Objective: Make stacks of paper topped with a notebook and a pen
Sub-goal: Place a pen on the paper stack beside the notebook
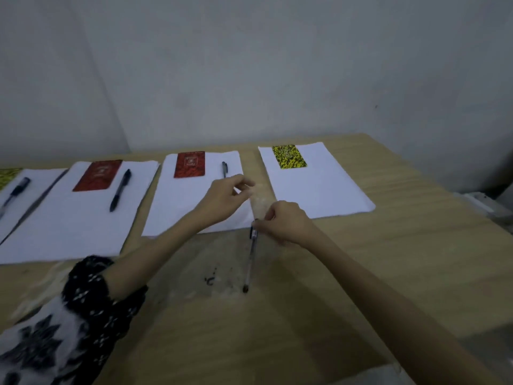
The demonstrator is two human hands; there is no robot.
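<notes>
Several white paper stacks lie in a row on the wooden table [416, 259]. The far-left stack [36, 179] carries a yellow notebook [8, 175] and a pen [15, 191]. The second stack [69, 218] and third stack [183, 207] each carry a red notebook [97, 175] [189, 163] and a black pen [120, 190] [224, 169]. On the right stack [319, 187] only a yellow notebook [288, 157] shows. My right hand [286, 223] grips the top of a clear pen [251, 259] that slants down to the table. My left hand [224, 198] pinches a translucent wrapper [258, 201] above that pen.
Dark smudges [211, 279] mark the table on a shiny patch in front of the third stack. A grey wall [249, 79] stands close behind the stacks. Past the table's right edge lies a pale object [485, 204]. My patterned black-and-white sleeve [69, 315] covers the lower left.
</notes>
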